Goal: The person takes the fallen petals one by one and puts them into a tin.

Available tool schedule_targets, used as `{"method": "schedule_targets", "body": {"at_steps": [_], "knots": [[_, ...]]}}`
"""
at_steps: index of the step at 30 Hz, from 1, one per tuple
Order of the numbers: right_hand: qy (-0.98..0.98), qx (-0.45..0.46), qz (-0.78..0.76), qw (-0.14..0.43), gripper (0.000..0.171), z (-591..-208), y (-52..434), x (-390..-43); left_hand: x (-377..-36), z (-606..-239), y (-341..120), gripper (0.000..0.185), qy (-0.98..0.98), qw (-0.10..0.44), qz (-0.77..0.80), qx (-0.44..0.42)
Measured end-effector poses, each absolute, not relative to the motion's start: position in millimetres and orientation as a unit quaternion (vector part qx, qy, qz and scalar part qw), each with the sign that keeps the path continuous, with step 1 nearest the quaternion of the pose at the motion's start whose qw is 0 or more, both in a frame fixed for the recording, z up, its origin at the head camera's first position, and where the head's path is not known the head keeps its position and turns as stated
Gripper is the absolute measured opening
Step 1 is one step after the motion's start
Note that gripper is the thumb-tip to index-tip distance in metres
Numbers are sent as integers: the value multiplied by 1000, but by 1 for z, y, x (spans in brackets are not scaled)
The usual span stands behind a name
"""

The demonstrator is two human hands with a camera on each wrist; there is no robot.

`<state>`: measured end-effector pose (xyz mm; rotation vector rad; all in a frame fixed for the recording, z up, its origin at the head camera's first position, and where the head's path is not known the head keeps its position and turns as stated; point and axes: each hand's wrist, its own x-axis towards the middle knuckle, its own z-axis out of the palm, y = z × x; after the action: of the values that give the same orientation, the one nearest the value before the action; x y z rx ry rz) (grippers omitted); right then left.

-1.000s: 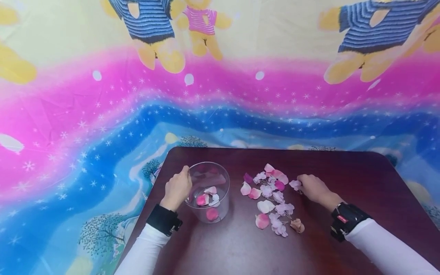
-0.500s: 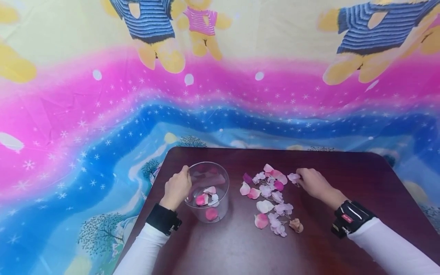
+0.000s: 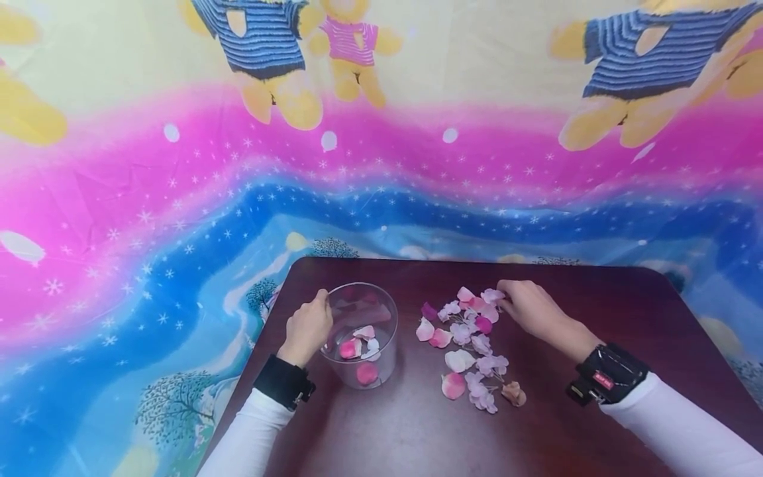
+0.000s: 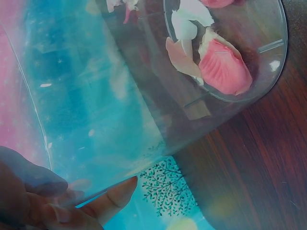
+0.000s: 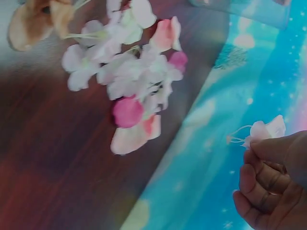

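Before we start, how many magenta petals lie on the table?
2. In the head view, one magenta petal sits at the upper left of the flower pile; the other petal lies farther right. Some may be hidden.

Flower (image 5: 263,132) in right hand (image 5: 272,182); petals (image 5: 127,113) on table (image 5: 62,177)

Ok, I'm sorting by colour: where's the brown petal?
In the head view, the brown petal lies on the table right of centre, beside the lowest pale blossoms.
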<state>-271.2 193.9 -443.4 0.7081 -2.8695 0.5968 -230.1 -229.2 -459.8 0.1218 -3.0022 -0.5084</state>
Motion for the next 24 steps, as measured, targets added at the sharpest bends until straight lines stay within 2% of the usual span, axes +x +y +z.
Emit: {"method": "schedule_targets", "body": {"at_steps": [7,14,24], "knots": [[-941,260,193,99,17,-426,179,-272,-231,-460,-227,17,-984,45,-165,43],[-938,271,195,92,17,-402,154,-269,-231,-459,-226,18,-985,42,-163,47],[-921,307,214,111,10,-375,112,-262,-229,-459,-230,21,-984,31,-168,44]]}}
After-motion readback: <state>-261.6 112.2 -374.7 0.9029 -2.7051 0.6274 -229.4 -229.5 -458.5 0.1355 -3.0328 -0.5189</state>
